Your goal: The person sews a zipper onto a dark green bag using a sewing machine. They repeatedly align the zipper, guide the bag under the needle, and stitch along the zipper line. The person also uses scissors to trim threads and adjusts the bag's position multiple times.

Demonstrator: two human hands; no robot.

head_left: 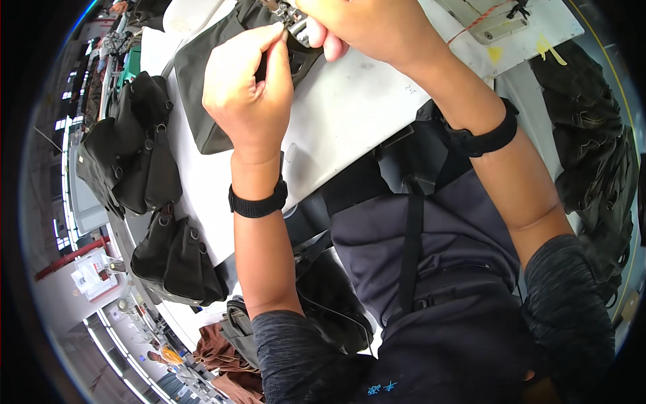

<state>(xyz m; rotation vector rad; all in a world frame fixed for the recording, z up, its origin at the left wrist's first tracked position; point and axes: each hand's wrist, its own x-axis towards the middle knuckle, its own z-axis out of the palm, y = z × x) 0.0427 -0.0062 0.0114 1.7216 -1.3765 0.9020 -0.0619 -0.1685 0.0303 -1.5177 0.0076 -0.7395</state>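
Note:
My left hand (247,97) is closed in a pinch over a dark olive fabric bag piece (198,108), its fingertips beside the metal presser foot of a sewing machine (296,23) at the top centre. What the pinch holds is too small to make out. My right hand (370,30) is at the upper right of that foot, fingers curled close to the metal; what they grip, if anything, is hidden. The bag piece lies on the white machine table (363,101), partly under my left hand.
Dark bags with metal rings (141,148) line the left side. A dark fabric pile (579,155) hangs at the right. A reddish cord (471,27) crosses the machine bed. Brown fabric (215,350) and more dark bags (336,310) sit low, near my lap.

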